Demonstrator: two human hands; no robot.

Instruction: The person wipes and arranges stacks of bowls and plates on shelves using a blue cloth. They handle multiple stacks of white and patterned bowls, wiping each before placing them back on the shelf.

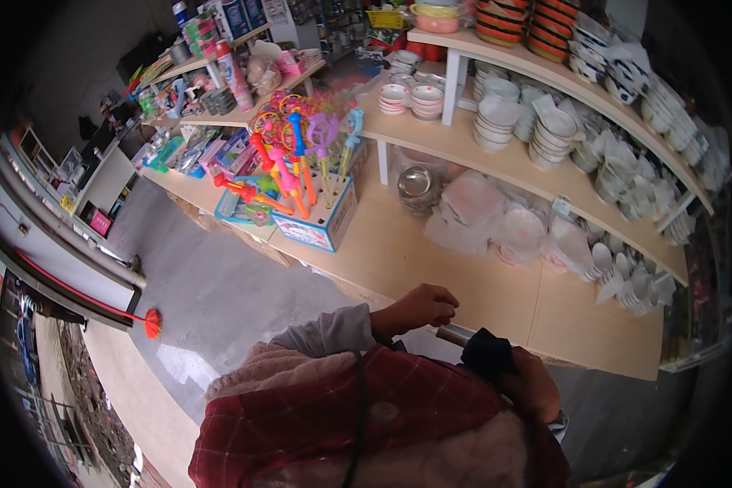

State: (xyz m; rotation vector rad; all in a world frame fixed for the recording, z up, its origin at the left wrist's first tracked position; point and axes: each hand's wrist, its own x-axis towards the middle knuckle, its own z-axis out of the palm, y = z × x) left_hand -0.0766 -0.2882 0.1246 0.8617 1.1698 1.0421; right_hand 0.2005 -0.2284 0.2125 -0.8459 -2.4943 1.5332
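My left hand (419,309) hovers near the front edge of a pale wooden display table (506,305). Its fingers are loosely curled, with nothing visible in them. My right hand (534,385), lower and to the right, grips a bunched dark cloth (489,351). From the cloth's left side a short silvery, tube-like piece (454,334) sticks out below my left hand; whether it is joined to what I grip is hidden. Bowls wrapped in plastic (518,235) sit on the table beyond my hands.
Shelves (512,165) carry stacked bowls (494,125). A box (308,230) of colourful toy wands (287,174) stands at the table's left part. A red-headed broom (153,323) lies against the wall, left of the grey floor (219,274). Packaged goods (232,152) fill another counter.
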